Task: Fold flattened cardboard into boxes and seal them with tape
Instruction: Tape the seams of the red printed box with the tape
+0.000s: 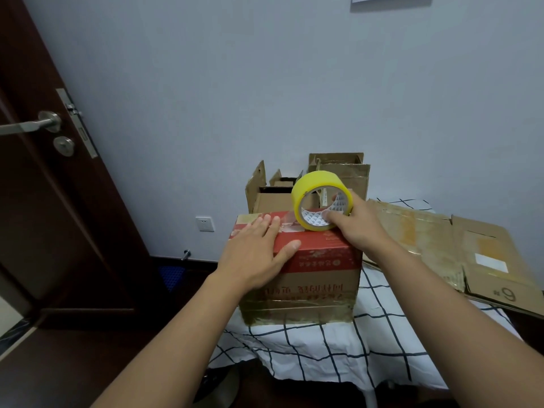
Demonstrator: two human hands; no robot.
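Standing on the checked cloth (309, 343) of the worktop, the red-topped box (312, 260) was the largest thing in play, with flattened cardboard (441, 245) lying to its right and open boxes (294, 189) behind it. The left hand (253, 254) pressed flat on the lid, its fingers (266, 225) straight. The right hand (357, 225) gripped the yellow tape roll (319, 198), thumb inside the core, the roll's edge touching the lid's far side just beside the left fingertips. A clear strip seemed to run from the roll onto the lid. Likely risks: the strip wrinkling or wandering off the seam if the roll tilted, or the flaps lifting if the left hand eased.
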